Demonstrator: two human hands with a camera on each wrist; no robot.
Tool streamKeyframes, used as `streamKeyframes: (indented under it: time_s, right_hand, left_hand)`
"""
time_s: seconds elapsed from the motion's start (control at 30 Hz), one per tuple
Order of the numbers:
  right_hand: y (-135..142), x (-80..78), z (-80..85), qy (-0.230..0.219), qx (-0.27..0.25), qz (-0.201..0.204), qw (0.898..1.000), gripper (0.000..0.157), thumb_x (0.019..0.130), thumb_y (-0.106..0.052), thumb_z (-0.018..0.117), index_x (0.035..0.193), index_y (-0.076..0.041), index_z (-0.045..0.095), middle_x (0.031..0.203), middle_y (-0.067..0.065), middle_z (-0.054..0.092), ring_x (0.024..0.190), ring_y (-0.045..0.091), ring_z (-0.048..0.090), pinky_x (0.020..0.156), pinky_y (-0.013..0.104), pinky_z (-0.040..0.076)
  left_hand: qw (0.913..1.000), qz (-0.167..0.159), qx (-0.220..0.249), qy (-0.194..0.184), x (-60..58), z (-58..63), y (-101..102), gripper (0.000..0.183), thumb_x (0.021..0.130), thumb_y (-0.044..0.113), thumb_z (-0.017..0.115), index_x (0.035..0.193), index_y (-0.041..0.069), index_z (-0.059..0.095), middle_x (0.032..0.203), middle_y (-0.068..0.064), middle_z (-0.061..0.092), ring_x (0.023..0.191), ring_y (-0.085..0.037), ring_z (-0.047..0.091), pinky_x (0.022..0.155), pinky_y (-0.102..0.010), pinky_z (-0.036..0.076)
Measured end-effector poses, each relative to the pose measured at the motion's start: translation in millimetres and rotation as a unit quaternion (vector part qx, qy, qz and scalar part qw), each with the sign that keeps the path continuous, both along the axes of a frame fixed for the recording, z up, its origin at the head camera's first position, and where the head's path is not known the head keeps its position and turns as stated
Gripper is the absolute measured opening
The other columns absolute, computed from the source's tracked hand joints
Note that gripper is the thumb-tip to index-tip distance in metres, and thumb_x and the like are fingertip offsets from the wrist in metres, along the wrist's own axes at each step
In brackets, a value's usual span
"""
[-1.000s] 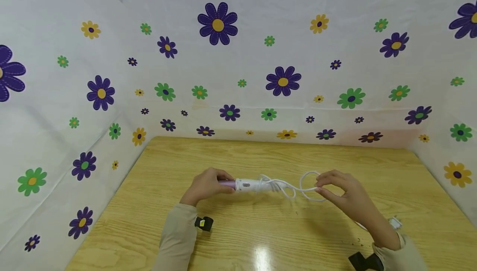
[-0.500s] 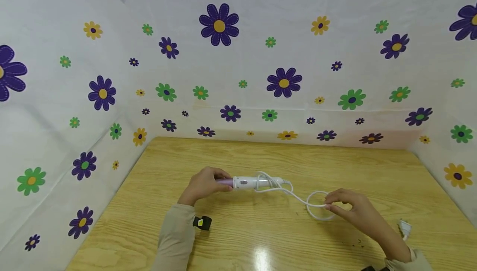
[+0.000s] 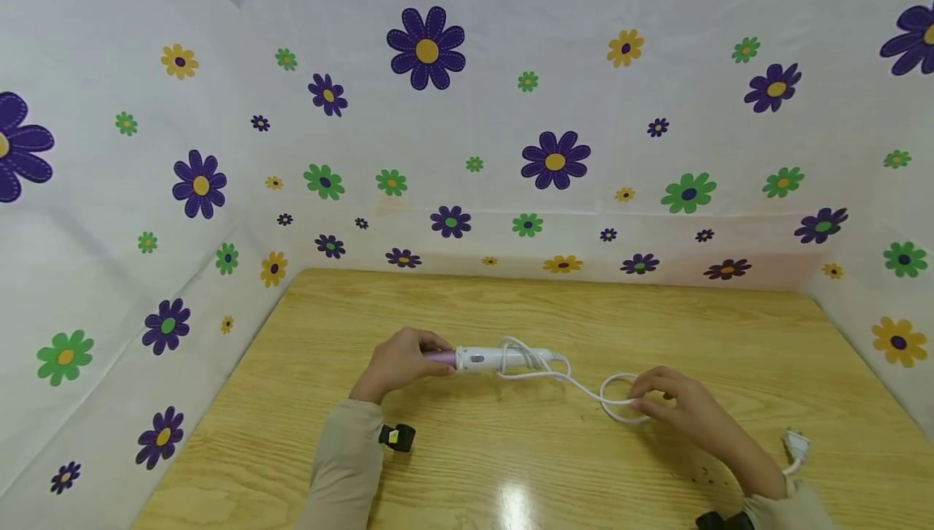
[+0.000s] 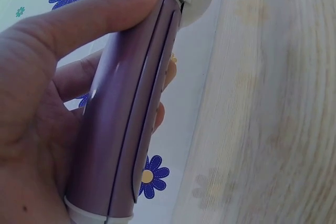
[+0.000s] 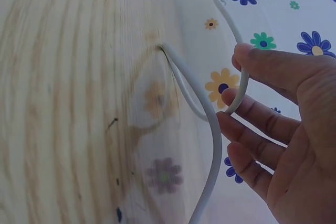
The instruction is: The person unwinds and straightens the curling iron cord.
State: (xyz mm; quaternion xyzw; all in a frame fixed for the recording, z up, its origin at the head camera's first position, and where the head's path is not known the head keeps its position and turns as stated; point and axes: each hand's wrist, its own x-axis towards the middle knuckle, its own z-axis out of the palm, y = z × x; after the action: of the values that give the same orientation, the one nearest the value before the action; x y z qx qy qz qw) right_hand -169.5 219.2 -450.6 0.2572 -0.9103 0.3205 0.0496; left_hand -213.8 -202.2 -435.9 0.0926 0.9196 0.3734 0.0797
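A curling iron (image 3: pixel 480 359) with a purple barrel and a white handle lies sideways, in front of me on the head view. My left hand (image 3: pixel 401 362) grips it by the barrel, fingers round the far side; the left wrist view shows the thumb along the purple surface (image 4: pixel 118 108). White cord (image 3: pixel 584 390) wraps loosely around the handle and runs right into a loop. There my right hand (image 3: pixel 674 406) pinches the cord between thumb and fingers. In the right wrist view the cord (image 5: pixel 215 140) passes in front of the fingertips.
The white two-pin plug (image 3: pixel 797 444) lies on the wooden table (image 3: pixel 438 465) beside my right forearm. Small dark specks (image 3: pixel 702 477) dot the tabletop near it. A flower-printed white sheet (image 3: pixel 481 117) stands along the back and both sides.
My right hand has drawn the cord lower and nearer over the last second, then shifted slightly left. The curling iron has moved a little left with the left hand, which keeps its grip.
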Motion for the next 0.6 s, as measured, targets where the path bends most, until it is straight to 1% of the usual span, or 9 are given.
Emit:
streamKeyframes:
  time_s: [0.07,0.17,0.23,0.3,0.4,0.47,0.6]
  right_hand:
    - [-1,-0.5,-0.6,-0.009,0.002,-0.005,1.0,0.009,0.086,-0.018,0.071,0.089,-0.026,0.069,0.102,0.003,0.067,0.094,-0.004,0.054,0.07,0.024,0.046]
    - [-2,-0.4,-0.2,-0.014,-0.001,-0.005,1.0,0.009,0.086,-0.017,0.071,0.09,-0.025,0.069,0.104,0.005,0.066,0.096,-0.002,0.055,0.072,0.029,0.048]
    - [-3,-0.1,2.4,-0.014,-0.006,-0.002,1.0,0.007,0.087,-0.017,0.07,0.093,-0.022,0.069,0.107,0.007,0.065,0.097,0.004,0.058,0.071,0.034,0.049]
    - [-4,0.1,6.2,-0.015,-0.007,-0.004,1.0,0.007,0.088,-0.017,0.069,0.095,-0.019,0.07,0.109,0.009,0.064,0.095,0.007,0.059,0.07,0.036,0.047]
    - [-7,0.3,13.7,-0.002,-0.004,-0.008,1.0,0.011,0.089,-0.017,0.069,0.099,-0.015,0.07,0.112,0.01,0.062,0.091,0.008,0.058,0.068,0.034,0.045]
    - [-11,0.3,18.2,0.015,-0.004,-0.013,1.0,0.013,0.087,-0.015,0.07,0.1,-0.016,0.069,0.11,0.007,0.062,0.087,0.004,0.056,0.067,0.031,0.043]
    - [-21,-0.5,25.8,0.054,-0.015,-0.005,0.998,0.017,0.085,-0.013,0.072,0.1,-0.018,0.069,0.104,0.0,0.064,0.084,-0.001,0.053,0.064,0.026,0.042]
  left_hand:
    - [1.0,0.0,-0.003,0.001,-0.1,-0.5,0,0.033,0.073,0.037,0.083,0.101,0.022,0.075,0.098,0.005,0.073,0.082,-0.01,0.063,0.073,-0.032,0.046]
    - [1.0,0.001,-0.008,0.001,-0.3,-1.3,-1,0.033,0.073,0.037,0.083,0.101,0.021,0.075,0.098,0.004,0.073,0.082,-0.01,0.063,0.073,-0.032,0.046]
    - [0.9999,0.003,-0.01,0.0,-0.4,-1.6,-1,0.033,0.073,0.037,0.083,0.101,0.021,0.075,0.098,0.004,0.073,0.082,-0.01,0.063,0.073,-0.032,0.046]
    - [0.9999,0.003,-0.013,0.0,-0.6,-1.8,-1,0.033,0.074,0.037,0.083,0.101,0.022,0.075,0.098,0.005,0.073,0.082,-0.01,0.063,0.073,-0.032,0.046]
    - [0.9999,0.003,-0.016,0.0,-1.1,-1.8,-1,0.032,0.074,0.037,0.082,0.101,0.022,0.075,0.097,0.005,0.073,0.082,-0.01,0.062,0.073,-0.032,0.046]
    - [0.9998,0.003,-0.019,0.0,-1.3,-1.5,0,0.032,0.074,0.037,0.083,0.1,0.022,0.075,0.097,0.005,0.073,0.081,-0.01,0.062,0.072,-0.032,0.045]
    - [0.9998,0.003,-0.021,0.0,-1.9,-0.8,1,0.032,0.073,0.038,0.083,0.1,0.022,0.075,0.096,0.005,0.073,0.08,-0.009,0.061,0.071,-0.031,0.044]
